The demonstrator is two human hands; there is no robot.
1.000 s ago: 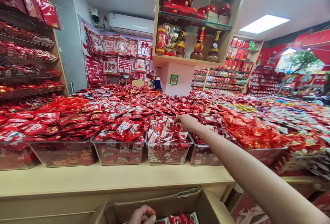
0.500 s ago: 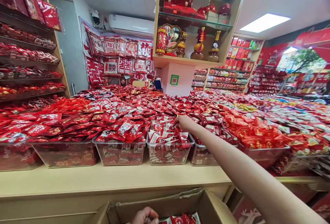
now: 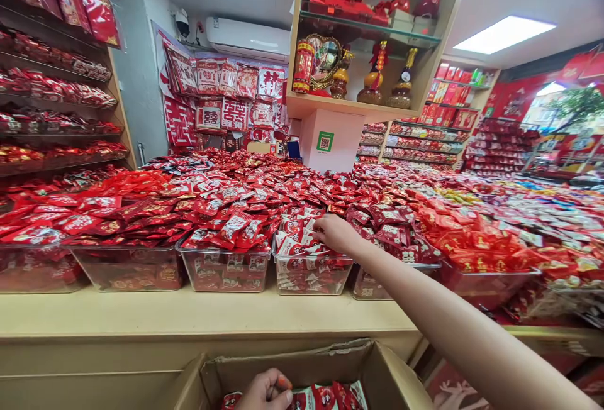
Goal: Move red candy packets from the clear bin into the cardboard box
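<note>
Right hand (image 3: pixel 336 232): fingers curled downward at the red-and-white packets (image 3: pixel 296 243), right side of the heap. Whether a packet is pinched cannot be told; the fingertips are hidden by the hand itself. Left hand (image 3: pixel 268 390): held low at the near edge of view, fingers bent, thumb close to them. Anything gripped there cannot be made out.

Packets: small, glossy, pillow-like, with flat pale ends. Judged light, one weighing little in the fingers. Wrapper probably thin film, soft and crinkly, slippery against its neighbours, so a loose pile may slide when one is drawn out. Contents are not shown; if brittle, a hard squeeze at the middle would be best avoided. Hold is likely best taken at a flat end, between thumb and forefinger, or several gathered loosely in a cupped palm.

The heap is held in a clear bin (image 3: pixel 314 273) and rises above its rim. Similar packets (image 3: pixel 325 397) are seen in the open carton (image 3: pixel 396 377) on the near side, just right of the left hand. Between bin and carton, the counter (image 3: pixel 212 315) is seen as a pale strip. Maroon packets (image 3: pixel 391 229) are piled to the right, beneath and beyond the forearm (image 3: pixel 453 309); another filled bin (image 3: pixel 224 271) is placed just left.
</note>
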